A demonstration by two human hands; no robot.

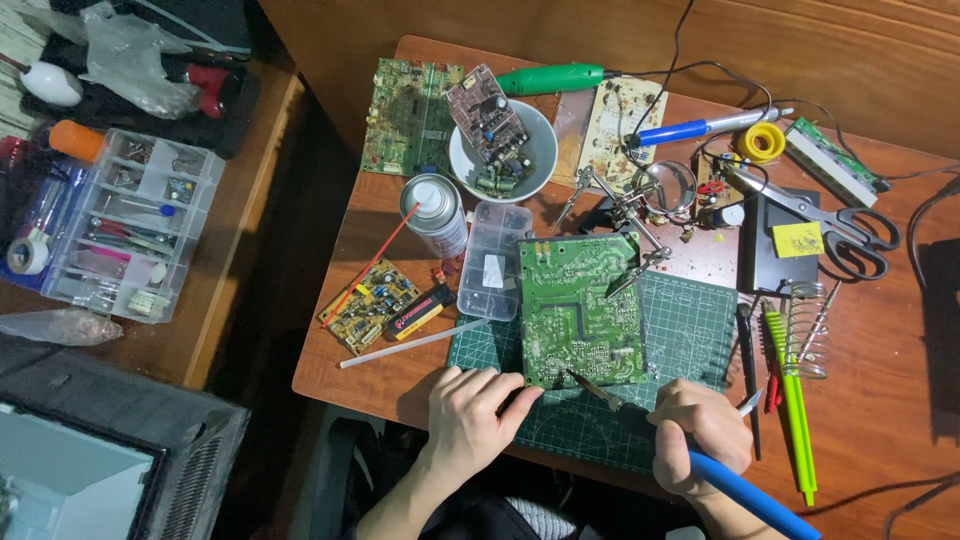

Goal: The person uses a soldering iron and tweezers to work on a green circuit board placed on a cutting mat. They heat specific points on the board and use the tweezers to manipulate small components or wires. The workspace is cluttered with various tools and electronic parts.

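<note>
A green circuit board (578, 310) lies solder side up on a green cutting mat (690, 335), clipped at its top right by a helping-hands stand (630, 205). My left hand (470, 415) rests on the mat with its fingers pressing the board's near left corner. My right hand (700, 432) grips a blue-handled soldering iron (745, 490); its metal tip (583, 383) touches the board's near edge.
A white bowl (502, 150) holds small boards. Nearby are a spray can (435, 212), a clear parts box (492, 262), a yellow board (370, 303), scissors (835, 225), a solder coil stand (810, 335), green tools (792, 400) and a compartment organiser (130, 225) on the left shelf.
</note>
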